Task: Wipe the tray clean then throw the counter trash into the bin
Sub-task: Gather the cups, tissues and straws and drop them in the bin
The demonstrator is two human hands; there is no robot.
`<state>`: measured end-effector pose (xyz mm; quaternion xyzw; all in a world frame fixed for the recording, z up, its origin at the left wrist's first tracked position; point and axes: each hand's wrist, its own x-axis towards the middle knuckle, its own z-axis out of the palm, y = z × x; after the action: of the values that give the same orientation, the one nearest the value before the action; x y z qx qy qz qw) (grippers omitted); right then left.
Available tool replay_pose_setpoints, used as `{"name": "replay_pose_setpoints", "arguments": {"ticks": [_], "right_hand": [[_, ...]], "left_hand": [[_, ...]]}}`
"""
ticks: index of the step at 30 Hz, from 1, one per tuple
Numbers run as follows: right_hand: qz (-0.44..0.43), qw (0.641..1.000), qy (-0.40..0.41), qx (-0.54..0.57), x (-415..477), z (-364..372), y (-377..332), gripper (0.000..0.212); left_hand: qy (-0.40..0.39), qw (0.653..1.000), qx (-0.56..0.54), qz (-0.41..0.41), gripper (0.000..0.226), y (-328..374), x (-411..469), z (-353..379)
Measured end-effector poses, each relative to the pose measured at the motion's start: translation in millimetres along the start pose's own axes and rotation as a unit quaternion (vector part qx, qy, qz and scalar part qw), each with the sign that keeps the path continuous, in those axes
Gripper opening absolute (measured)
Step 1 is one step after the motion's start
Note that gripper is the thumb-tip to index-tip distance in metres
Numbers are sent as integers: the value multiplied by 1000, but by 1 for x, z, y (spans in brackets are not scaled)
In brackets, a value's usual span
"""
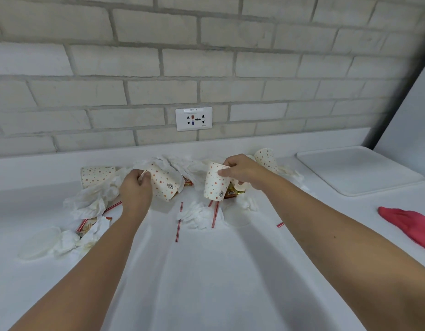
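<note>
My left hand [135, 191] grips the rim of a dotted paper cup [164, 183] that tilts to the right above the counter. My right hand [242, 172] pinches the rim of a second dotted cup [215, 181], held upright. Two more dotted cups lie at the back, one on the left [97, 175] and one on the right [266, 158]. Crumpled white napkins [199, 215], red-striped straws [179, 222] and snack wrappers [233, 193] are scattered on the white counter. The white tray [359, 172] sits at the right. No bin is in view.
A red cloth [409, 223] lies at the counter's right edge, in front of the tray. A clear plastic lid [39, 242] rests at the far left among napkins. A brick wall with a socket plate [194, 118] runs behind the counter.
</note>
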<state>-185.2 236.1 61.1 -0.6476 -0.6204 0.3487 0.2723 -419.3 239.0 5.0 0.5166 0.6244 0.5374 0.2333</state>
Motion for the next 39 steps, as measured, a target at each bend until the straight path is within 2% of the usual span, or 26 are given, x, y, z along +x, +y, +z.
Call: {"name": "replay_pose_setpoints", "arguments": {"ticks": [6, 12, 16, 24, 27, 32, 39], "right_hand": [[6, 997, 67, 36, -44, -25, 14, 23], [39, 986, 121, 106, -82, -53, 43, 21], [49, 975, 157, 149, -111, -73, 68, 31], [74, 970, 186, 136, -195, -133, 133, 41], [88, 971, 178, 131, -229, -156, 155, 42], [112, 973, 175, 101, -290, -188, 190, 57], [152, 979, 126, 40, -365, -218, 240, 76]], "left_hand": [[-54, 997, -35, 43, 16, 28, -25, 24], [-95, 992, -48, 74, 17, 56, -56, 50], [-118, 987, -54, 91, 16, 79, -84, 71], [-192, 972, -89, 100, 16, 127, -174, 140], [-220, 963, -103, 114, 16, 147, -215, 165], [-260, 948, -114, 142, 16, 180, -283, 200], [-291, 932, -121, 178, 14, 213, -365, 233]]}}
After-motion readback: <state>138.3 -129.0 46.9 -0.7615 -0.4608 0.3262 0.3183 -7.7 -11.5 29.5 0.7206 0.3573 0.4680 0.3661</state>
